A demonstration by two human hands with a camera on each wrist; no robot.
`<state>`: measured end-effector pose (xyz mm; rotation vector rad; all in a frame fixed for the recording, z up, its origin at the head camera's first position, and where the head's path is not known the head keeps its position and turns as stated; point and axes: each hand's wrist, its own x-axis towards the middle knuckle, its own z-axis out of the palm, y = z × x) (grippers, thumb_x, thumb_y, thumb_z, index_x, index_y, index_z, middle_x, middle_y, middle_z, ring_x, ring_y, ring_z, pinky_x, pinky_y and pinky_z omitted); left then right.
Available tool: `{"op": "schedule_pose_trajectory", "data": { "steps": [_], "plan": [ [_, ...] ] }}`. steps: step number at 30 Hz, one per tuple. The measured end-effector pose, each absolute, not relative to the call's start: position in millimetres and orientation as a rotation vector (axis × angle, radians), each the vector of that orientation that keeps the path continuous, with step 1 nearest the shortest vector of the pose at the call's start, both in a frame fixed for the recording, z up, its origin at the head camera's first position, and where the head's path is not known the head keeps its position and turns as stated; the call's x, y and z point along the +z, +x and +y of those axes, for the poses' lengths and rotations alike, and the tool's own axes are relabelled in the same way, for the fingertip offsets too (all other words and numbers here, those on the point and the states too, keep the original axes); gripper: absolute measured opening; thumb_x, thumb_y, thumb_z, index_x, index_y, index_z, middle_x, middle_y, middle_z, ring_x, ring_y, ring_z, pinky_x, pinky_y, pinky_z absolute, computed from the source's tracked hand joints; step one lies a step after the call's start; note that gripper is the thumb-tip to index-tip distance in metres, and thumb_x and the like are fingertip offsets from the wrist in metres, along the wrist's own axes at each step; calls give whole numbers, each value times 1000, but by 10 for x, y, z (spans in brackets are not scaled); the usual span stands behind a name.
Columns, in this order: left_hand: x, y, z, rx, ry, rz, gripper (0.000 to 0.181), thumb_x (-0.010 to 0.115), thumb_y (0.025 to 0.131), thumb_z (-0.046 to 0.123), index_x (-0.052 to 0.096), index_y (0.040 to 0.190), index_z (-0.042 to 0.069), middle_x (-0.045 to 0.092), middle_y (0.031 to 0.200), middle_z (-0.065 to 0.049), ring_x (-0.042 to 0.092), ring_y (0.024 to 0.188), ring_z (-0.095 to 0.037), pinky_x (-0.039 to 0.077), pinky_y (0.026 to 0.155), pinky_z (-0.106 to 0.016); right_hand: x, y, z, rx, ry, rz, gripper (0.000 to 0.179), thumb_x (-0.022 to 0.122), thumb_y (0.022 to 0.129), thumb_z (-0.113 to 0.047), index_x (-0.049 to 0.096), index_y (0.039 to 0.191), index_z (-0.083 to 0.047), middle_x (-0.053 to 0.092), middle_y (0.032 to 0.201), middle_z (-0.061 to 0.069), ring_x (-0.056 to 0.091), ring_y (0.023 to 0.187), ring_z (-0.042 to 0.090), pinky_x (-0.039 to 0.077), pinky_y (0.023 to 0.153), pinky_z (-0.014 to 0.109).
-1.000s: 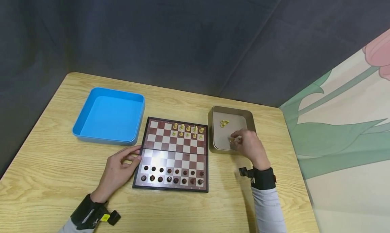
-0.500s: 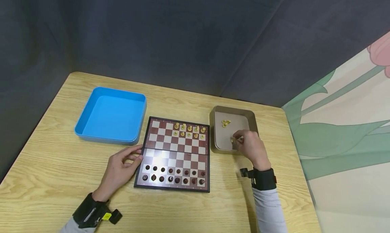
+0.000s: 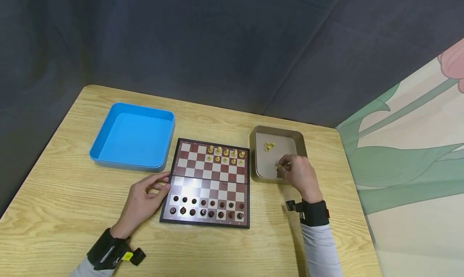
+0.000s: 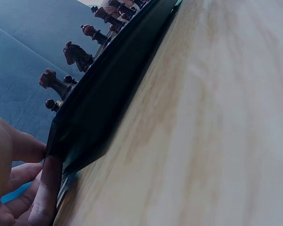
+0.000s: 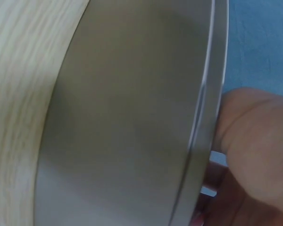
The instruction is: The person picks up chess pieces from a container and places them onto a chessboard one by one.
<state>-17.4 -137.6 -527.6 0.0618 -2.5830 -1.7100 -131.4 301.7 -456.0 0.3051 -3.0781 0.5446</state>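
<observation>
A folding chessboard [image 3: 208, 184] lies flat. Dark chess pieces [image 3: 201, 212] stand in two rows along its near side, and several gold chess pieces [image 3: 225, 152] stand at the far right. My left hand [image 3: 139, 206] rests its thumb and fingertips against the board's left edge. In the left wrist view, fingers [image 4: 47, 186] touch the dark board's corner. Inside a metal tin [image 3: 253, 164], my right hand [image 3: 299, 172] pinches a small gold chess piece [image 3: 278, 167] at its fingertips, partly hidden. Other gold pieces [image 3: 269, 146] lie farther back in the tin.
A blue tray [image 3: 132, 138] sits left of the board at the back. The wooden table [image 3: 217, 253] bears everything. Dark cloth [image 3: 203, 47] hangs behind it. The tin's side wall [image 5: 118, 117] fills much of the right wrist view.
The right fingers have closed in a little around the small gold piece in the tin. The head view has shifted slightly. The left hand and the pieces on the board stay as they were.
</observation>
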Motion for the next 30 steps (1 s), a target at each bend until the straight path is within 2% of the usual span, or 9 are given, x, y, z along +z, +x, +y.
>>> {"op": "schedule_pose_trajectory", "data": {
  "steps": [11,15,20,30],
  "plan": [
    [-5290,-177,-1375,-1727,24,-2528,40,74,95,15,70,133,4,74,122,-14,71,85,-1,62,69,-18,-4475,-1299,2997,547,351,-2985,6,78,86,-2,78,92,-3,76,90,12,64,65,19,52,52,32],
    [-5283,-173,-1372,-1734,19,-2517,40,74,95,15,70,133,4,75,120,-14,71,85,-2,62,69,-19,-4376,-1300,2926,533,442,-2878,7,80,85,-4,79,93,-4,76,89,10,57,59,15,47,48,29],
    [-5283,-150,-1365,-1744,31,-2527,40,73,95,17,70,133,4,76,116,-14,71,85,-2,63,69,-19,-4256,-1287,2758,545,533,-2771,8,81,85,-5,80,93,-5,74,86,6,51,58,13,42,49,28],
    [-5285,-153,-1377,-1726,16,-2518,39,74,95,16,70,132,4,75,120,-14,70,85,-1,63,69,-19,-4066,-1368,2272,615,713,-2633,10,77,90,-8,80,99,-7,75,87,2,54,62,15,41,50,28]
  ]
}}
